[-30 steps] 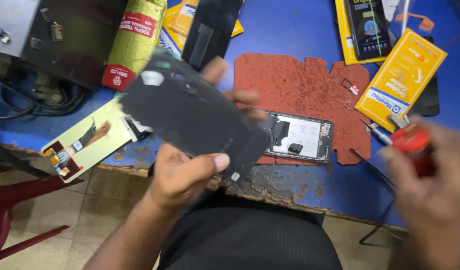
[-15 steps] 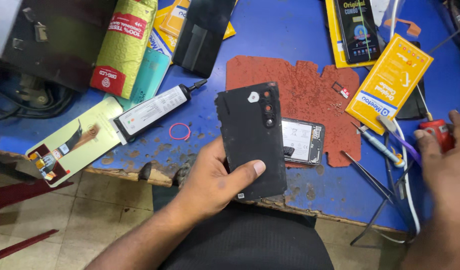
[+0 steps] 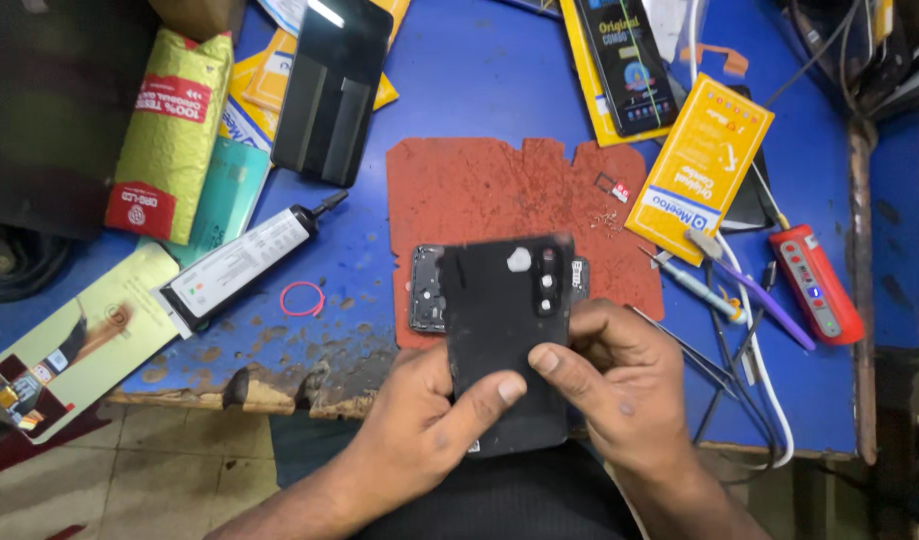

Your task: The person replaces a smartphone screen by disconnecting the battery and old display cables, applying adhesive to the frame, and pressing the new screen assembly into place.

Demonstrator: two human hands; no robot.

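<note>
A: Entry. What do the hands hold?

B: Both are on the matte black rectangular phone back cover point(image 3: 504, 340), camera cutouts at its 1 o'clock corner. The left hand point(image 3: 429, 435) grips its lower edge from 7 o'clock, fingers curled under, thumb pressed flat across the face. The right hand point(image 3: 619, 385) closes on the right edge from 4 o'clock, thumb on the face, fingers wrapped behind.

A: Position of the cover?

B: Raised above the near edge of the blue worktable point(image 3: 479, 90), tilted slightly. It overlaps the opened grey phone body point(image 3: 427, 290), which lies on the rust-red speckled work mat point(image 3: 479, 185).

A: Surroundings?

B: White adhesive tube with black nozzle point(image 3: 244, 265) at 9 o'clock of the cover, a pink rubber ring point(image 3: 302, 298) just beside it. Red handheld tool point(image 3: 817, 285) at 3 o'clock, well apart. Yellow flat parts box point(image 3: 701, 165) at 1 o'clock.
</note>
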